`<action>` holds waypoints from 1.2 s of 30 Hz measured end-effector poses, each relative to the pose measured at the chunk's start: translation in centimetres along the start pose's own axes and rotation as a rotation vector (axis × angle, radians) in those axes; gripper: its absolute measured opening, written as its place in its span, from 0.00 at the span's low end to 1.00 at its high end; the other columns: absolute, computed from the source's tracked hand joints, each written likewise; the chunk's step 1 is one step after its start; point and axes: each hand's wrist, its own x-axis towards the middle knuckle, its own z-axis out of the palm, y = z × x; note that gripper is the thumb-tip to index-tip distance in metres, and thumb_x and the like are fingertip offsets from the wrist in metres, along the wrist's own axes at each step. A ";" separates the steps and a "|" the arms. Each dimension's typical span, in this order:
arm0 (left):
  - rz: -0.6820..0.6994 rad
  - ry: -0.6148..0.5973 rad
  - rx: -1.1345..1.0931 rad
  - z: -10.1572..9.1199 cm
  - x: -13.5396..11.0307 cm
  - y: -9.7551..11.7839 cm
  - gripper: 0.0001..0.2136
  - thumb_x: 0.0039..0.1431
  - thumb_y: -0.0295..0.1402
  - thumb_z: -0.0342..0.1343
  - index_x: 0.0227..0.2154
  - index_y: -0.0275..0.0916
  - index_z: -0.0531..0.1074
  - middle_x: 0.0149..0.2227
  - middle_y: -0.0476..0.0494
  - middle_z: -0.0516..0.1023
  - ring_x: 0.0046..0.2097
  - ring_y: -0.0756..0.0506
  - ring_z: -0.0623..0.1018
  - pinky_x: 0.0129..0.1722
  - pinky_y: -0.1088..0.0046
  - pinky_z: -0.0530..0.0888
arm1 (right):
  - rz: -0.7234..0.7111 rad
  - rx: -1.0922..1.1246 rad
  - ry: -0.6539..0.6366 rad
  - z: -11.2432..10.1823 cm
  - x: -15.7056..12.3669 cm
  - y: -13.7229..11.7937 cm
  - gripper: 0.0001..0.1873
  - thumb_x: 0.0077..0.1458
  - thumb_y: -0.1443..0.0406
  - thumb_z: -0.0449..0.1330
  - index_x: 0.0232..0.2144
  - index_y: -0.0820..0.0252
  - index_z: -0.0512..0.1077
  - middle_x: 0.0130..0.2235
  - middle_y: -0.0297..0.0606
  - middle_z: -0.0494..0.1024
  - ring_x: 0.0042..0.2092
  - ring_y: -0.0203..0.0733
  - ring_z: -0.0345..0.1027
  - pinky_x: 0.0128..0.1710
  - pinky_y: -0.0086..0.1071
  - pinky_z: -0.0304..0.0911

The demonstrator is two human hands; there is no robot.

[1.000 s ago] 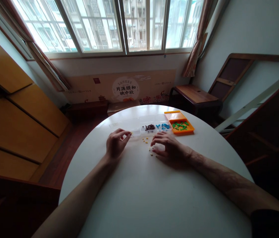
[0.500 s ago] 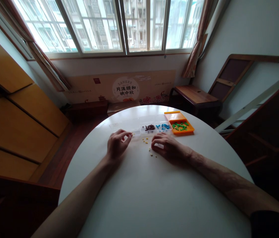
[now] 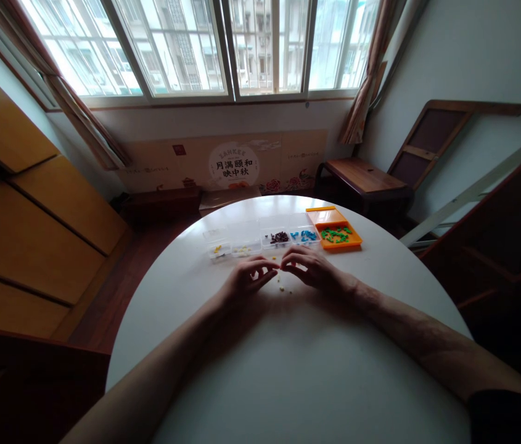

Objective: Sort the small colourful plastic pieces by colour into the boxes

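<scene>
My left hand (image 3: 251,275) and my right hand (image 3: 310,267) meet fingertip to fingertip over the white table. Each has thumb and index finger drawn together in a pinch; whatever may be between the tips is too small to make out. Just below the fingertips lie a few tiny pale yellow pieces (image 3: 282,289), and a yellow piece (image 3: 274,258) sits above them. Behind the hands stands a clear divided box (image 3: 251,251) with yellow pieces (image 3: 217,249), pale pieces (image 3: 242,250), dark brown pieces (image 3: 280,237) and blue pieces (image 3: 304,236) in separate compartments.
An orange box (image 3: 356,242) with green pieces (image 3: 335,235) stands at the right end of the clear box, its lid raised behind. The round white table (image 3: 297,370) fills the middle. Beyond are a wooden chair (image 3: 364,174), a printed carton panel (image 3: 149,169) and windows.
My left hand has moved right and slightly toward me, from the clear box to my right fingertips. The box's left compartments now show. My right hand has hardly moved.
</scene>
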 end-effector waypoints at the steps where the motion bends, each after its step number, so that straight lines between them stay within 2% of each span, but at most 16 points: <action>1: 0.003 0.004 -0.003 0.0 0.0 0.0 0.10 0.74 0.39 0.64 0.47 0.41 0.86 0.40 0.42 0.84 0.33 0.51 0.76 0.32 0.74 0.71 | -0.001 0.003 -0.003 0.0 0.0 -0.1 0.05 0.76 0.65 0.60 0.46 0.55 0.77 0.45 0.42 0.82 0.45 0.45 0.76 0.47 0.39 0.75; 8: -0.007 -0.013 -0.046 0.4 0.1 -0.3 0.09 0.72 0.39 0.66 0.44 0.39 0.86 0.38 0.43 0.84 0.33 0.50 0.75 0.32 0.75 0.70 | -0.054 -0.009 -0.016 0.0 0.2 -0.5 0.03 0.75 0.66 0.61 0.47 0.55 0.76 0.45 0.42 0.82 0.45 0.44 0.77 0.47 0.39 0.75; 14: -0.021 -0.043 -0.065 0.4 0.2 0.0 0.12 0.72 0.43 0.65 0.42 0.39 0.86 0.37 0.43 0.83 0.32 0.50 0.75 0.31 0.75 0.71 | -0.034 0.043 -0.036 -0.1 0.2 -0.8 0.03 0.75 0.64 0.62 0.46 0.55 0.76 0.46 0.42 0.81 0.46 0.43 0.77 0.47 0.37 0.75; 17: -0.022 -0.040 -0.033 0.2 0.2 0.2 0.12 0.72 0.43 0.66 0.41 0.39 0.85 0.37 0.43 0.83 0.33 0.50 0.76 0.33 0.74 0.73 | -0.007 0.042 -0.038 -0.2 0.1 -0.8 0.02 0.74 0.64 0.63 0.46 0.55 0.75 0.44 0.41 0.81 0.42 0.43 0.76 0.45 0.37 0.75; 20: -0.026 0.061 0.102 -0.5 0.1 0.0 0.10 0.72 0.41 0.65 0.39 0.40 0.84 0.38 0.44 0.83 0.34 0.49 0.78 0.36 0.72 0.75 | 0.012 0.007 -0.053 -0.4 0.0 -1.0 0.04 0.70 0.65 0.65 0.47 0.55 0.75 0.44 0.41 0.82 0.42 0.44 0.76 0.46 0.39 0.75; 23: -0.054 0.186 0.397 -1.9 -0.1 -0.6 0.09 0.74 0.39 0.63 0.40 0.43 0.85 0.37 0.46 0.83 0.34 0.48 0.78 0.39 0.70 0.74 | 0.030 -0.003 -0.121 -0.8 0.1 -1.5 0.07 0.68 0.66 0.66 0.47 0.53 0.77 0.49 0.42 0.82 0.48 0.46 0.78 0.53 0.42 0.75; 25: -0.064 0.244 0.587 -2.9 -0.1 -1.1 0.08 0.74 0.37 0.62 0.40 0.44 0.85 0.38 0.47 0.84 0.36 0.46 0.79 0.42 0.68 0.73 | 0.041 -0.001 -0.157 -1.0 0.2 -1.7 0.06 0.67 0.66 0.67 0.46 0.53 0.79 0.50 0.42 0.82 0.49 0.46 0.78 0.54 0.42 0.75; 28: -0.118 0.322 0.717 -4.1 -0.2 -1.9 0.08 0.74 0.37 0.61 0.41 0.44 0.86 0.39 0.47 0.84 0.33 0.46 0.78 0.41 0.67 0.72 | 0.037 0.007 -0.171 -0.9 0.3 -1.6 0.04 0.69 0.66 0.66 0.44 0.53 0.80 0.48 0.41 0.83 0.48 0.46 0.79 0.54 0.41 0.75; 32: -0.177 0.355 0.792 -4.3 -0.2 -2.8 0.10 0.74 0.38 0.60 0.40 0.44 0.86 0.38 0.47 0.84 0.31 0.46 0.76 0.41 0.65 0.72 | 0.023 0.016 -0.160 -0.6 0.2 -1.0 0.04 0.69 0.67 0.65 0.42 0.53 0.80 0.47 0.40 0.84 0.48 0.45 0.78 0.54 0.41 0.74; 36: -0.183 0.313 0.859 -3.9 -0.1 -3.1 0.11 0.74 0.38 0.59 0.40 0.44 0.87 0.39 0.45 0.84 0.36 0.43 0.79 0.43 0.64 0.72 | 0.023 0.035 -0.154 -0.5 0.1 -0.8 0.04 0.69 0.68 0.65 0.40 0.54 0.79 0.47 0.41 0.85 0.48 0.45 0.79 0.54 0.39 0.75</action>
